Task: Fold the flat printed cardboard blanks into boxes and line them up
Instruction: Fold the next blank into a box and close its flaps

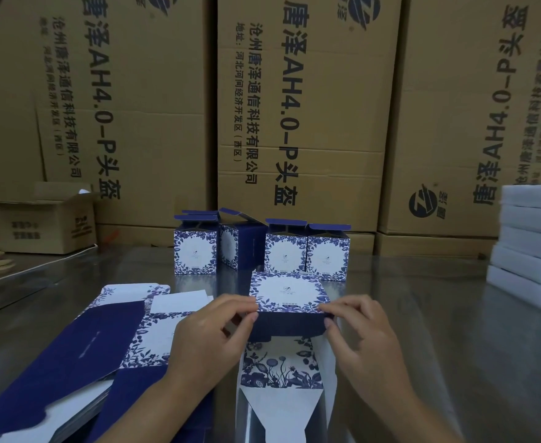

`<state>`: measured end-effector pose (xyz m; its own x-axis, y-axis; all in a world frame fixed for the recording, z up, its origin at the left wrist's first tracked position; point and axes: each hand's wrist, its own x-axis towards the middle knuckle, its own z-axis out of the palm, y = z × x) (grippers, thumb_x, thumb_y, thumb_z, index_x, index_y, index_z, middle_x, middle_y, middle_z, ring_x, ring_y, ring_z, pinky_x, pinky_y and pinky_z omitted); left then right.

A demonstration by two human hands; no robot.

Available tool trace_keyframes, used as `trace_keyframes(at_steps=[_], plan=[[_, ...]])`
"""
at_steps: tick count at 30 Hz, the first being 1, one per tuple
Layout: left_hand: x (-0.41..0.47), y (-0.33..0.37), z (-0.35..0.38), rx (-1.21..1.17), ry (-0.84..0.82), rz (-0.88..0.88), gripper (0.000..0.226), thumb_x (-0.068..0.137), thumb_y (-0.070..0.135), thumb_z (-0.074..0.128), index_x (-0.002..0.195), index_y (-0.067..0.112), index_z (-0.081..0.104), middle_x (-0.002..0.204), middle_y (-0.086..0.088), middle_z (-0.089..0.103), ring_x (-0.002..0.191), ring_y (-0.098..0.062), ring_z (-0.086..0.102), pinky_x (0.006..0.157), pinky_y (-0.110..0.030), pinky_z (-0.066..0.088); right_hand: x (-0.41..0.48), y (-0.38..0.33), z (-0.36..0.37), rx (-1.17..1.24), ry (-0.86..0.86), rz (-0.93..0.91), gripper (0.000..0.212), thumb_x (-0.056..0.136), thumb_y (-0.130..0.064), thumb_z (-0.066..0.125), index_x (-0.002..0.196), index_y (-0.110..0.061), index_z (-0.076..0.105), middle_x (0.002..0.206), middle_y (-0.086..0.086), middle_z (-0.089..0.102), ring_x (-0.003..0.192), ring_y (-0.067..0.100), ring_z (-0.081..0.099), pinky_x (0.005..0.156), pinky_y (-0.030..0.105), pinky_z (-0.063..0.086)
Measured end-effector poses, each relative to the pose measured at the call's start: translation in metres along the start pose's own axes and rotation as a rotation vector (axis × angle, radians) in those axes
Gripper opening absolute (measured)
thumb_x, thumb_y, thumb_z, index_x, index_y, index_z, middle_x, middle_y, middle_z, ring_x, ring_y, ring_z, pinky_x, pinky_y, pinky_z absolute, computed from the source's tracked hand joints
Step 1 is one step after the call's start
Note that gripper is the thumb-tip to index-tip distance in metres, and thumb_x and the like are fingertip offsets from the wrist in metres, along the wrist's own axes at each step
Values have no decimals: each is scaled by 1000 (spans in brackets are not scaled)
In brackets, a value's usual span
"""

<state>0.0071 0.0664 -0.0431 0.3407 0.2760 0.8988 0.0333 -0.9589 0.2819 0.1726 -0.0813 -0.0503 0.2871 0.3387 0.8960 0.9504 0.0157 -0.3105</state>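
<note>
Mid-fold, left hand (pixel 211 334) and right hand (pixel 358 334) grips pinching half-formed box (pixel 289 292); next likely tucking 6 o'clock flap (pixel 278 407), joining 12 o'clock row (pixel 326 254).

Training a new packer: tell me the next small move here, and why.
Probably fold the floral flap up into the half-formed box: the left hand and right hand both pinch its near edge, and that end lies open.

A packing warehouse: tall printed shipping cartons (pixel 304 107) walled behind a steel worktable (pixel 422 298).
</note>
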Motion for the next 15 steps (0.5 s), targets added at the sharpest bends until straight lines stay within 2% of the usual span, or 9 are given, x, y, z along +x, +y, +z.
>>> trace_keyframes(at_steps=[4, 7, 11, 15], plan=[[0, 1, -1, 6, 14, 11, 20, 83, 31, 59, 85, 19, 75, 92, 17, 70, 82, 4, 64, 68, -19, 52, -1, 1, -1, 31, -1, 81, 17, 80, -18, 67, 95, -26, 70, 95, -20, 52, 92, 1, 53, 72, 9, 40], [0, 3, 0, 15, 20, 10, 10, 78, 20, 67, 84, 18, 75, 91, 17, 70, 80, 4, 64, 67, -17, 52, -2, 0, -1, -14, -9, 93, 23, 77, -11, 74, 92, -27, 70, 92, -19, 54, 88, 1, 53, 67, 15, 41], [-2, 6, 1, -4, 11, 36, 10, 76, 15, 68, 84, 17, 75, 91, 16, 70, 80, 3, 64, 69, -12, 52, -2, -2, -5, -95, -11, 61, 21, 74, -15, 77, 89, -28, 68, 91, -17, 56, 80, 2, 55, 61, 19, 44], [-2, 7, 0, -7, 18, 45, 11, 76, 15, 69, 84, 18, 75, 91, 16, 70, 79, 6, 64, 66, -16, 54, 0, -1, -6, -151, -13, 40, 22, 72, -16, 79, 87, -28, 69, 89, -17, 57, 75, 0, 55, 59, 18, 45]])
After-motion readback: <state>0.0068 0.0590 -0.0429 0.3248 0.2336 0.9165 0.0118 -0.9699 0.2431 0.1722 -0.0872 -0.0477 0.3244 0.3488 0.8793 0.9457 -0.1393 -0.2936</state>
